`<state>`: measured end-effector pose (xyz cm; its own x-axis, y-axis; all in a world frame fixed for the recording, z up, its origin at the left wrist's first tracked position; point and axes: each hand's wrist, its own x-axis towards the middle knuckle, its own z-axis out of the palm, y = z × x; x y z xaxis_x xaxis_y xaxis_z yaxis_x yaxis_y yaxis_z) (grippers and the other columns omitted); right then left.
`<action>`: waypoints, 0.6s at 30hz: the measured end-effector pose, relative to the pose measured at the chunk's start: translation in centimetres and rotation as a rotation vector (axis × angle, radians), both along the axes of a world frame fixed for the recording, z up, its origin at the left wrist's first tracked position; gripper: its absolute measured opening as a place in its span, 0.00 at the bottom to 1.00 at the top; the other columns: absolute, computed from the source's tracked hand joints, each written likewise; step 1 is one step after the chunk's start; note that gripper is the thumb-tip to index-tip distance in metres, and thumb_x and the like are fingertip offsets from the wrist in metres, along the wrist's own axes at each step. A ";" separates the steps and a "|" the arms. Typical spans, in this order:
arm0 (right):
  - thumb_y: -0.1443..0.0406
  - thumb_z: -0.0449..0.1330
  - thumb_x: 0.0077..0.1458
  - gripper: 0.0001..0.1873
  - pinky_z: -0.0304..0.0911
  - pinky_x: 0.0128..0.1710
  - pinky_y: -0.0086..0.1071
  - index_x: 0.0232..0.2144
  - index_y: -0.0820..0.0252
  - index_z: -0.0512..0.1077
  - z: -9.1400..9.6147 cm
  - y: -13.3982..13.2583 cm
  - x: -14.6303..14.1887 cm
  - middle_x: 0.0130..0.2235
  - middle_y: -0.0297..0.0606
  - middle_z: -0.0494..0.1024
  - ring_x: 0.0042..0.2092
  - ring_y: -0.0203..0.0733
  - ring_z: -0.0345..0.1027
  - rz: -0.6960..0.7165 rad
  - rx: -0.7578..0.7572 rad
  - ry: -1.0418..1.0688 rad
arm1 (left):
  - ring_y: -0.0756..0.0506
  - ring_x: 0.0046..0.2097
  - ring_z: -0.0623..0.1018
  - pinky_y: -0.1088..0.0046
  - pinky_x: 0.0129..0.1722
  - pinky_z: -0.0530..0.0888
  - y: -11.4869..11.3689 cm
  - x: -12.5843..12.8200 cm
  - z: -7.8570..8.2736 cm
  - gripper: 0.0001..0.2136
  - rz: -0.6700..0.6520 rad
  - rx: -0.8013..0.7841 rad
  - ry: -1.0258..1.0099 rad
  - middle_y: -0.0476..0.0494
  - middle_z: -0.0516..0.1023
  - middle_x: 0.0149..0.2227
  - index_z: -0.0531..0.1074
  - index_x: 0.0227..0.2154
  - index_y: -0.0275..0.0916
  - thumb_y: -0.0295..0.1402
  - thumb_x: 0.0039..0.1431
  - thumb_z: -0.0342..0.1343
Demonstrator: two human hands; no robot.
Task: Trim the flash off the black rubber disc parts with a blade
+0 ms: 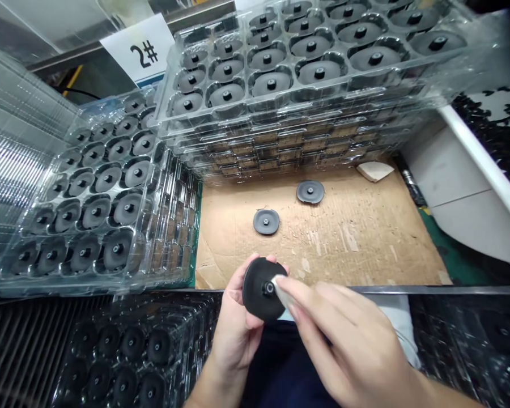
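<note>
My left hand [233,331] is closed round the edge of a black plastic disc [255,289] with a raised hub at its centre, tilted to face me. Between the fingertips of my right hand [352,334] is a small cream-coloured pad [283,293], touching the disc beside the hub; much of the pad is hidden by the fingers. Beyond my hands, a grey-black disc [266,221] lies on the cardboard sheet [233,255], hub up. Farther back and to the right lies another disc [310,192] of the same kind.
Stacked clear plastic trays [280,113] filled with discs rise behind the cardboard. Another tray stack [147,226] stands at left, with more below the bench edge. A cream wedge-shaped pad [374,171] lies at back right, near a white bin [471,175] of small black parts.
</note>
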<state>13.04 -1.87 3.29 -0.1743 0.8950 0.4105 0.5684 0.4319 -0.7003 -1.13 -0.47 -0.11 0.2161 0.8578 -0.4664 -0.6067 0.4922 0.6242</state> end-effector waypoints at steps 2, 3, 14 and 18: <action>0.74 0.53 0.56 0.13 0.66 0.30 0.29 0.43 0.66 0.72 -0.3 -0.4 0.7 0.34 0.40 0.79 0.31 0.37 0.72 0.093 -0.164 0.141 | 0.45 0.44 0.78 0.73 0.47 0.72 -0.1 0.0 -0.1 0.28 -0.004 0.005 -0.060 0.52 0.79 0.44 0.75 0.41 0.51 0.35 0.30 0.72; 0.72 0.54 0.57 0.12 0.67 0.30 0.27 0.41 0.61 0.73 -0.7 -0.4 1.2 0.35 0.37 0.80 0.32 0.36 0.72 0.112 -0.270 0.243 | 0.45 0.45 0.78 0.72 0.47 0.72 -0.2 0.0 -0.2 0.26 0.000 0.007 -0.074 0.52 0.79 0.44 0.75 0.41 0.52 0.34 0.32 0.71; 0.64 0.56 0.59 0.13 0.66 0.31 0.26 0.46 0.50 0.72 -2.2 0.7 3.8 0.44 0.33 0.78 0.39 0.37 0.72 -0.296 -0.358 0.446 | 0.45 0.45 0.78 0.76 0.44 0.74 0.0 0.6 0.3 0.23 0.009 0.023 -0.116 0.52 0.80 0.44 0.75 0.41 0.50 0.29 0.37 0.69; 0.70 0.53 0.58 0.15 0.64 0.37 0.33 0.48 0.61 0.69 1.0 0.9 1.4 0.42 0.39 0.78 0.38 0.40 0.70 -0.054 0.010 0.171 | 0.48 0.45 0.78 0.80 0.44 0.73 -0.1 0.8 0.4 0.23 -0.027 0.000 -0.098 0.50 0.80 0.44 0.75 0.41 0.47 0.29 0.38 0.69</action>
